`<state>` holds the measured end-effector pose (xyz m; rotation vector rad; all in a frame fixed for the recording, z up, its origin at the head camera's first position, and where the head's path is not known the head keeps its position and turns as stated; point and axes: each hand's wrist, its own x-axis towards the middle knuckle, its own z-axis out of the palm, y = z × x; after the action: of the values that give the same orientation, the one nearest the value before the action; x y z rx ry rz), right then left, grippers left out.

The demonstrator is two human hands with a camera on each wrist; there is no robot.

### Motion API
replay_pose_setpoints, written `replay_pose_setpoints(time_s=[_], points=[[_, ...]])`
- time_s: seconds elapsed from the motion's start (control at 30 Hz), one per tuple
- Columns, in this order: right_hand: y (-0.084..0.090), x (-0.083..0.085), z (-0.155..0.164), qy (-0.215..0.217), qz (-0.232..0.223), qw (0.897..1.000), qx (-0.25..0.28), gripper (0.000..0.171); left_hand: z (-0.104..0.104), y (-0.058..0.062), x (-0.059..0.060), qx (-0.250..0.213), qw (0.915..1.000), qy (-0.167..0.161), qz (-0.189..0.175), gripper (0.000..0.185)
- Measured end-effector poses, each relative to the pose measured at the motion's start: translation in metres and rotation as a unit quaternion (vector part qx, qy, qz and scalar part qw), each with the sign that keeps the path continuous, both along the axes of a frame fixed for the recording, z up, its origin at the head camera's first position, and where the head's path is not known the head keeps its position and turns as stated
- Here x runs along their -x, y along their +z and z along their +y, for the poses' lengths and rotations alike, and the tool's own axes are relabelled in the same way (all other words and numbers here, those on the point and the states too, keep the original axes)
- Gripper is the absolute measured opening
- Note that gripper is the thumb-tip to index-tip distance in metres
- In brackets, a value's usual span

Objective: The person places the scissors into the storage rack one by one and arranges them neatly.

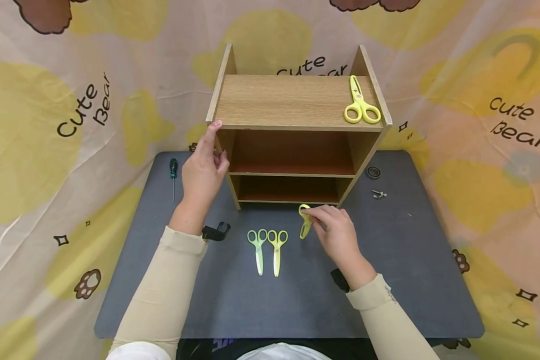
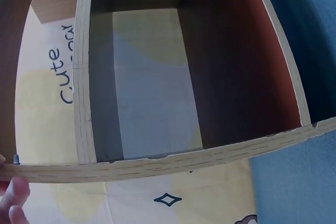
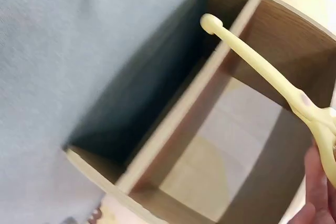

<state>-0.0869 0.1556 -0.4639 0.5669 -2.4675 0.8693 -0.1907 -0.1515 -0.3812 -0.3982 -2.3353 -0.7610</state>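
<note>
My left hand (image 1: 204,167) is at the upper left front corner of a wooden shelf unit (image 1: 292,102), gripping the side board's edge. In the left wrist view, fingers (image 2: 18,195) show on the outer side of that board. My right hand (image 1: 337,232) pinches yellow scissors (image 1: 304,230) by a handle loop, above the table before the shelf. In the right wrist view, these scissors (image 3: 262,69) extend across the shelf opening. Green scissors (image 1: 258,252) and yellow-green scissors (image 1: 276,252) lie side by side on the table. Another yellow pair (image 1: 359,102) lies on the top board, at right.
A screwdriver (image 1: 173,170) lies on the grey table (image 1: 261,310) left of the shelf. To the right are a dark roll of tape (image 1: 373,172) and small metal parts (image 1: 379,194). A patterned cloth (image 1: 72,180) hangs around the table.
</note>
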Motion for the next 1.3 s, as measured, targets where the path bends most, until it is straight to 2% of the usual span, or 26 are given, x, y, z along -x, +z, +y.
replay_pose_setpoints(time_s=[0.2,0.4,0.57,0.73,0.93,1.1,1.3], points=[[0.023,0.003,0.002,0.010,0.078,0.996,0.036,0.052,-0.001,0.001,0.000,0.004,1.0000,-0.003,0.005,0.063],[0.042,0.004,0.003,0.003,0.097,0.993,0.060,0.059,-0.001,0.002,0.000,0.004,1.0000,-0.003,0.006,0.064],[0.055,0.005,0.003,0.000,0.118,0.991,0.062,0.055,-0.001,0.003,0.000,0.001,1.0000,0.002,0.003,0.063],[0.068,0.004,0.003,0.010,0.155,0.986,0.054,0.043,-0.001,0.003,0.000,0.003,1.0000,0.002,0.001,0.063],[0.091,0.002,0.005,0.023,0.217,0.974,0.063,0.031,-0.001,0.003,0.000,0.003,1.0000,-0.002,0.000,0.063],[0.108,0.003,0.008,0.034,0.264,0.961,0.079,0.034,-0.001,0.002,0.000,0.003,1.0000,-0.001,-0.001,0.063],[0.119,0.005,0.008,0.033,0.320,0.943,0.085,0.044,0.000,0.002,0.001,0.003,1.0000,-0.003,0.000,0.062]])
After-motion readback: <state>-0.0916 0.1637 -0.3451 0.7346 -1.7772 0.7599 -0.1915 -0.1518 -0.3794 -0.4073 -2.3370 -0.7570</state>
